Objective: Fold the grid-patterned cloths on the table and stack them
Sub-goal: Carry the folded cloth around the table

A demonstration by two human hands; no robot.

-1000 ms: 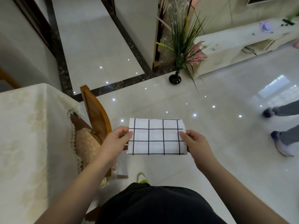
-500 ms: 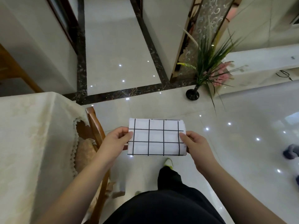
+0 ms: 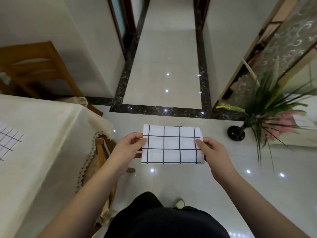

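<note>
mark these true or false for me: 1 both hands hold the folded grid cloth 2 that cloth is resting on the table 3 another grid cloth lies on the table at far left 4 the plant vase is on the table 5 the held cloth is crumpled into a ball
1. Both the left hand and right hand hold the folded grid cloth. True.
2. That cloth rests on the table. False: it is held in the air over the floor, to the right of the table.
3. Another grid cloth lies on the table at far left. True.
4. The plant vase is on the table. False: it stands on the floor at right.
5. The held cloth is crumpled into a ball. False: it is a flat folded rectangle.
</note>
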